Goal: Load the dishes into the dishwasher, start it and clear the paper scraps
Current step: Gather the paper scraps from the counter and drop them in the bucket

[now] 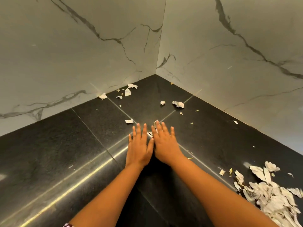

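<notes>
One heap: torn paper scraps (272, 200) lie nearest us, right, on the black counter (65, 145).
Hands: our left hand (139, 149) and right hand (165, 145) press flat, fingers straight; a small scrap (150, 134) sits between them.
Beyond: loose scraps (178, 104) lie toward the marble walls (82, 46).

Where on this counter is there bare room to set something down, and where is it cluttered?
Bare: the counter left of the left hand, up to the left wall. Mostly bare: between the right hand and the pile. Crowded: the pile and the scraps in the back corner.
</notes>
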